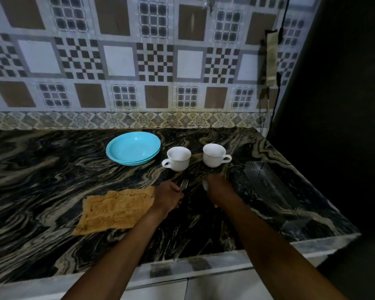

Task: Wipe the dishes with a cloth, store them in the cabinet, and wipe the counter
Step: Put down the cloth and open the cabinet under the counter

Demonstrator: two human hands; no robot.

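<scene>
Two hands [168,197] [218,188] mid-counter [41,180]; left grips fork [184,184], right perhaps spoon.

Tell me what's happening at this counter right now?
A person stands at a marbled counter. The left hand grips a fork, tines pointing away. The right hand holds something white that is mostly hidden, so I cannot tell what it is. An orange cloth lies flat beside the left hand, untouched. Stacked blue plates and two white cups sit behind, and a clear tray lies to the right.
</scene>
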